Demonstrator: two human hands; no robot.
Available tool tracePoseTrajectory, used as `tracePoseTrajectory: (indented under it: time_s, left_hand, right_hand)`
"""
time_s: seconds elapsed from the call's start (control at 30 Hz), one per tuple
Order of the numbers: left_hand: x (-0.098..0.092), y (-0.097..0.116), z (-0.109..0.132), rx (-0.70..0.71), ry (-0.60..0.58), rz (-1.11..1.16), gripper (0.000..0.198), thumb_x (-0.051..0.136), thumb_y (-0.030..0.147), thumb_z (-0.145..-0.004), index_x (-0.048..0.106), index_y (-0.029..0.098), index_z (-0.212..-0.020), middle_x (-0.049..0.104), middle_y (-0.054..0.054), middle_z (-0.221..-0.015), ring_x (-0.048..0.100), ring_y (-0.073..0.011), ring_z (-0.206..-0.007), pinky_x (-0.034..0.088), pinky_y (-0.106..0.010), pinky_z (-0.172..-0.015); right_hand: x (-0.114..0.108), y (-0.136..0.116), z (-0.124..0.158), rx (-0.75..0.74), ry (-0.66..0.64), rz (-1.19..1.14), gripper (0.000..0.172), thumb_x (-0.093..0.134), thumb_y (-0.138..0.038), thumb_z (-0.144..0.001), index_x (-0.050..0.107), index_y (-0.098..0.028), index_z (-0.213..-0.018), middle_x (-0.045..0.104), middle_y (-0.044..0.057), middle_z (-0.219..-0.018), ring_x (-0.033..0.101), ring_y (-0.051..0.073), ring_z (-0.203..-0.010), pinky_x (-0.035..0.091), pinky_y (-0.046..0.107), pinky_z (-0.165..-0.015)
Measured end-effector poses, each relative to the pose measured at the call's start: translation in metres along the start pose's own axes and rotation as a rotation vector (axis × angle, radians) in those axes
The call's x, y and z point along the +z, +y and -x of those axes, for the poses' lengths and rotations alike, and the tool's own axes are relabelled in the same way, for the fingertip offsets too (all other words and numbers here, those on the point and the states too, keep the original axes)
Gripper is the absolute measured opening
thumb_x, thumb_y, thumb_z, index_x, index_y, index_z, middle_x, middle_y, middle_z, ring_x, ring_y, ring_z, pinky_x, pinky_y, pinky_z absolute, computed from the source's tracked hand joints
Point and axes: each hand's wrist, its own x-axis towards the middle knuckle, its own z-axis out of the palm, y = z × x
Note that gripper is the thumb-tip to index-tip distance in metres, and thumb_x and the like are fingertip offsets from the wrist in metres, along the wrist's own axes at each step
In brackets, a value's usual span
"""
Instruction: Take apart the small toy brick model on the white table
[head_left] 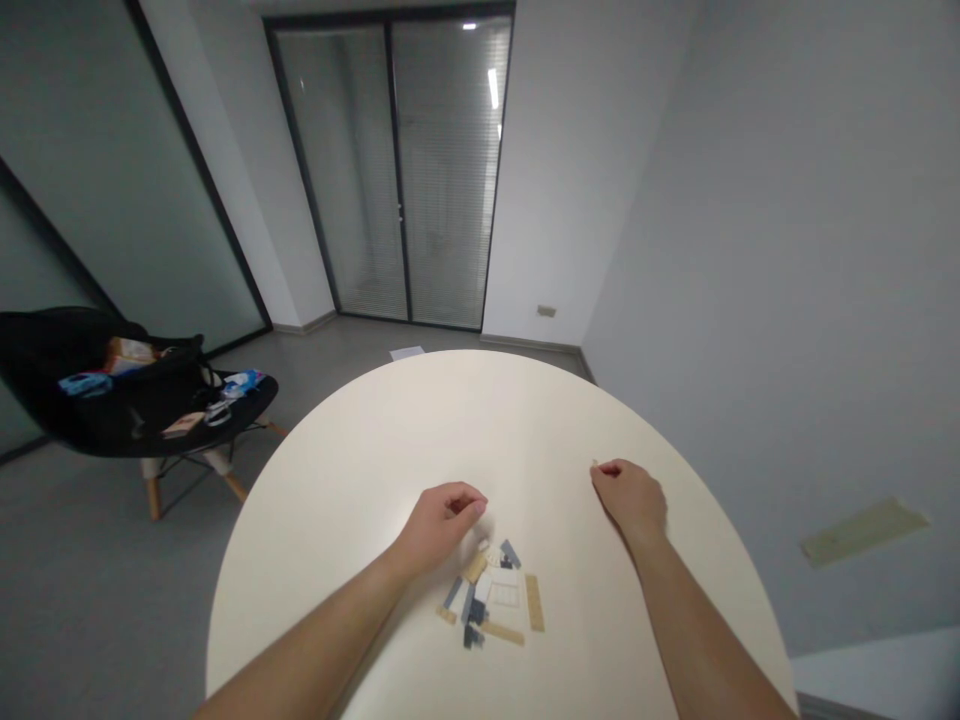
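Small building-block pieces lie in a loose pile on the round white table (465, 420). Among them are a tan plate (535, 602), a long tan piece (502, 633), a white lattice piece (505, 594), a grey piece (511, 553) and dark pieces (472, 635). My left hand (441, 525) hovers just beyond the pile's upper left, thumb and forefinger closed together; anything between them is too small or hidden to make out. Farther right, my right hand (631, 497) is closed near the tabletop, with a tiny pale piece (595, 463) showing at its fingertips.
To the left stands a black chair (90, 425) with a black bag (161, 385) and several small items on its seat. A glass door (397, 170) is beyond the table. The white wall (787, 300) runs close along the right side.
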Motion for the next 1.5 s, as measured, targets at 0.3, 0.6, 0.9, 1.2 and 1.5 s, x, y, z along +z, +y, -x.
tracePoseTrajectory:
  time_s: [0.3,0.6,0.9,1.2,1.5]
  left_hand:
    - [0.0,0.011,0.004,0.032,-0.037,-0.111,0.02,0.058,0.03,-0.086,0.074,0.018,-0.084,0.073,-0.003,-0.081,0.064,-0.0181,-0.077,0.047,-0.026,-0.071]
    - [-0.045,0.027,0.009,0.035,-0.456,-0.342,0.009,0.065,0.02,-0.073,0.073,0.018,-0.076,0.063,0.003,-0.063,0.053,-0.0113,-0.057,0.035,-0.019,-0.052]
    - [-0.017,0.052,0.029,0.304,-0.643,-0.394,0.005,0.073,0.019,-0.076,0.076,0.023,-0.078,0.068,0.001,-0.069,0.061,-0.0139,-0.067,0.043,-0.021,-0.064]
    - [0.016,0.044,0.043,0.48,-0.617,-0.764,0.009,0.072,0.028,-0.081,0.069,0.023,-0.074,0.07,-0.001,-0.083,0.063,-0.0185,-0.081,0.045,-0.026,-0.069]
    - [0.017,0.043,0.042,0.444,-0.647,-0.727,0.006,0.072,0.024,-0.081,0.069,0.023,-0.076,0.069,0.0,-0.081,0.063,-0.0178,-0.078,0.045,-0.024,-0.067]
  right_hand:
    - [0.002,0.002,0.0,-0.036,0.004,-0.036,0.031,0.057,-0.048,-0.079,0.076,-0.024,-0.082,0.076,0.01,-0.084,0.066,0.024,-0.069,0.041,0.032,-0.055]
    - [0.0,0.009,-0.007,0.048,0.053,-0.277,0.04,0.057,-0.053,-0.076,0.076,-0.018,-0.081,0.075,0.011,-0.082,0.066,0.025,-0.073,0.044,0.033,-0.063]
    - [-0.001,0.009,-0.007,0.11,0.046,-0.369,0.038,0.059,-0.052,-0.072,0.075,-0.017,-0.077,0.074,0.011,-0.078,0.064,0.026,-0.072,0.043,0.035,-0.064]
    - [-0.006,-0.006,0.003,-0.049,-0.017,-0.476,0.046,0.053,-0.058,-0.08,0.069,-0.017,-0.066,0.066,0.006,-0.059,0.057,0.021,-0.058,0.038,0.032,-0.058]
    - [-0.015,-0.041,0.037,-0.402,-0.252,-0.507,0.041,0.053,-0.053,-0.085,0.067,-0.019,-0.066,0.061,0.001,-0.059,0.053,0.016,-0.058,0.039,0.029,-0.057]
